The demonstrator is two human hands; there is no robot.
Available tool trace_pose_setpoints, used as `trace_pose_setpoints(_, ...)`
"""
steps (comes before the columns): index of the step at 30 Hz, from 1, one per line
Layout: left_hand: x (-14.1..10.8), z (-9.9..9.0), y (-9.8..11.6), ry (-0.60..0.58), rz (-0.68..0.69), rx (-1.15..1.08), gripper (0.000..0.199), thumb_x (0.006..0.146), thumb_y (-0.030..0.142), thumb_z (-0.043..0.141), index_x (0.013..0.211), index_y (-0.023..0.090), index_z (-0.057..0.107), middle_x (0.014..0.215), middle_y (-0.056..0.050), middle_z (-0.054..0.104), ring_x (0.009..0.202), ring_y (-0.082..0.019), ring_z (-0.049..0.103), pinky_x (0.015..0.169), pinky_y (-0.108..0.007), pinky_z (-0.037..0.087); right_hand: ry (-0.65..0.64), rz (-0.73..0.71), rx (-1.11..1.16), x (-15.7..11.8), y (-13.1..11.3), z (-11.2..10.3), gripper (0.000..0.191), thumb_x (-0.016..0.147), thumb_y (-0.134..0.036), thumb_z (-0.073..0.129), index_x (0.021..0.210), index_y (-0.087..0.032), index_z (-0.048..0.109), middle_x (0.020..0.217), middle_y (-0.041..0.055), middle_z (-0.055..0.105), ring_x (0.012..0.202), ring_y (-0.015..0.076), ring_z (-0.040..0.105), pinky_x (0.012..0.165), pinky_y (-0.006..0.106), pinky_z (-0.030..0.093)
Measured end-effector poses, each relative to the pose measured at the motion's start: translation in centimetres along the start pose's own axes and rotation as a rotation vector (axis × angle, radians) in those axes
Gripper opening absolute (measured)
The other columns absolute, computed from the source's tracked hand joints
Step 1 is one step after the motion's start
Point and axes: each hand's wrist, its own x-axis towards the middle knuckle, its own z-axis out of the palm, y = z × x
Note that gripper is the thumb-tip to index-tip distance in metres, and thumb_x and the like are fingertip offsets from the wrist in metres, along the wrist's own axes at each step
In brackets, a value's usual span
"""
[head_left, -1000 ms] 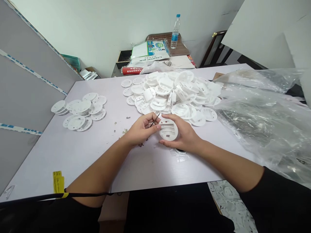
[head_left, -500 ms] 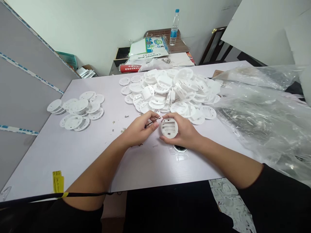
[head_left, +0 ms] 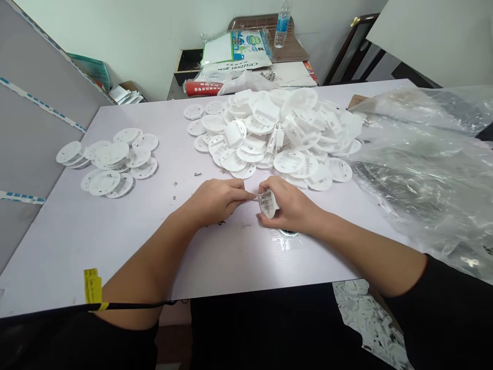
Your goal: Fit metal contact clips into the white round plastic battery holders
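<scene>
The white plastic disc (head_left: 268,204) is near the middle of the frame, raised above the table (head_left: 215,267) and tipped so that its slotted side faces left. The right hand (head_left: 290,205) holds it by the edge, thumb below and fingers above, pinching the rim from 2 sides. The left hand (head_left: 217,203) has its fingers drawn together around a thin tool (head_left: 254,199), whose tip meets the disc's left side; most of the tool is hidden by the fingers, and whether the tip is inside a slot I cannot tell.

The disc looks light and fairly stiff, like hard moulded plastic, so a modest pinch should carry it. The smooth rim may slip or turn if pushed from 1 side; a thumb and finger set opposite each other, with the palm behind, would steady it best. The thin walls between the slots seem the weakest part, better not squeezed or pried hard.

More discs lie in a large pile (head_left: 265,128) at upper centre and a smaller group (head_left: 115,159) at left. Small metal bits (head_left: 197,174) lie scattered left of centre, light enough to be knocked about easily.
</scene>
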Motion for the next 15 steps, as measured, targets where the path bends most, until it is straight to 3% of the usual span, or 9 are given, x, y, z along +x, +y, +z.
trace_pose_setpoints(6, -0.02, 0.00, 0.12, 0.017, -0.002, -0.018, 0.034, 0.099, 0.022, 0.048, 0.117, 0.030, 0.076, 0.084, 0.001, 0.067, 0.063, -0.007, 0.052, 0.055, -0.024, 0.034, -0.048, 0.077, 0.054, 0.02, -0.28, -0.13, 0.041, 0.075, -0.024, 0.071, 0.107, -0.022, 0.046, 0.101, 0.0051, 0.057, 0.086, 0.0188, 0.055, 0.058, 0.027, 0.046)
trace_pose_setpoints(15, 0.06, -0.18, 0.47, -0.004, -0.018, -0.006, 0.036, 0.098, 0.021, 0.047, 0.115, 0.031, 0.077, 0.082, 0.001, 0.066, 0.062, -0.008, 0.050, 0.055, -0.025, 0.033, -0.029, 0.045, 0.014, 0.00, -0.29, -0.04, 0.043, 0.074, -0.023, 0.071, 0.107, -0.022, 0.044, 0.100, 0.0049, 0.057, 0.088, 0.0197, 0.056, 0.063, 0.030, 0.048)
